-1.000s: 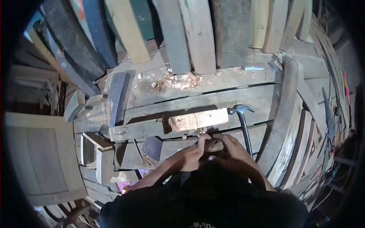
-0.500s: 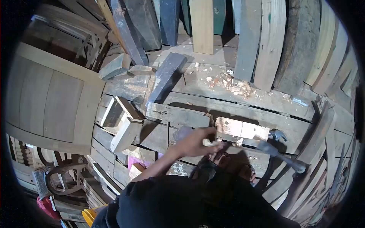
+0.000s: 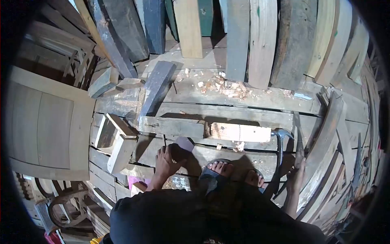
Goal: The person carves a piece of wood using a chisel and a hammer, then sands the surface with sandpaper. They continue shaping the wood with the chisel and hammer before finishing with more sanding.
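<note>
A light-wood beam [image 3: 239, 132] lies across the plank floor in front of my feet, its top freshly cut, with a line across it. My left hand [image 3: 165, 162] is over the floor left of my feet, fingers spread downward, with nothing visible in it. Near it lies a flat purplish piece [image 3: 185, 143]. My right hand [image 3: 297, 175] is wrapped round the handle of a long chisel-like tool [image 3: 298, 132], its blade pointing away from me. Between the beam and that tool is a claw hammer [image 3: 280, 142], head against the beam's right end.
Wood shavings [image 3: 229, 87] are scattered beyond the beam. Boards [image 3: 237, 40] stand upright at the back. A dark block [image 3: 158, 85] and an open wooden frame [image 3: 120, 142] are on the left, beside a panelled door [image 3: 44, 122]. Curved timbers [image 3: 325, 130] lean at right.
My left hand has moved left, away from the beam, and its fingers have spread. The tool in my right hand has swung from slanting over the beam's end to pointing away from me.
</note>
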Tool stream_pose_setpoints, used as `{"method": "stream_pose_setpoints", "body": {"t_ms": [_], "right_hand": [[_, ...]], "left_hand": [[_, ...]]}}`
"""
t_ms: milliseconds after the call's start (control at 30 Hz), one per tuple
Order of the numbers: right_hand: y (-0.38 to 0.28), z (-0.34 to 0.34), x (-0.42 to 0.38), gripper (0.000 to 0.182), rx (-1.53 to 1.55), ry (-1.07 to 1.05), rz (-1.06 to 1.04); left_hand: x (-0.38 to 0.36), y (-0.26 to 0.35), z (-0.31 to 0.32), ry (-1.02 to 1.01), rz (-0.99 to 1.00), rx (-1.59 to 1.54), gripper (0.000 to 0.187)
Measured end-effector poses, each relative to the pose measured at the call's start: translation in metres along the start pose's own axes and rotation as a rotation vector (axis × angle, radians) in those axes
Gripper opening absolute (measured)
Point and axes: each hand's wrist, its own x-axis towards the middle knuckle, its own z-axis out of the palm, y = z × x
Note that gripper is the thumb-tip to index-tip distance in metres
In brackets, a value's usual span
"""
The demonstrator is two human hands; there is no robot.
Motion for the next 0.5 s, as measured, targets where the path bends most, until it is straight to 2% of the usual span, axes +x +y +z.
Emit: {"method": "stream_pose_setpoints", "body": {"t_ms": [133,200,267,300,400,433,467,500], "right_hand": [[0.022,-0.013,0.008,0.050,-0.095,0.040,-0.049],[0.019,-0.015,0.000,0.039,-0.191,0.010,-0.068],[0.066,-0.066,0.055,0.045,-0.518,-0.013,-0.268],[0.048,-0.049,0.032,0.053,-0.533,-0.056,-0.254],[0.011,-0.014,-0.015,0.060,-0.937,0.029,-0.554],[-0.016,-0.002,-0.031,0.068,-1.061,-0.039,-0.554],[-0.032,-0.001,-0.036,0.072,-1.202,-0.048,-0.678],[-0.062,0.012,-0.048,0.074,-1.283,-0.144,-0.828]], "left_hand": [[0.004,-0.017,0.023,0.107,0.062,0.039,0.097],[0.008,-0.019,0.026,0.061,0.020,-0.023,0.098],[0.003,-0.021,0.024,0.057,0.104,0.072,0.098],[0.006,-0.030,0.029,0.088,0.245,0.048,0.097],[0.004,-0.020,0.016,-0.020,0.282,-0.039,0.095],[0.002,-0.009,0.000,-0.097,0.296,-0.084,0.093],[0.002,0.003,-0.025,-0.235,0.295,-0.082,0.087],[0.006,0.009,-0.046,-0.383,0.327,-0.155,0.084]]}}
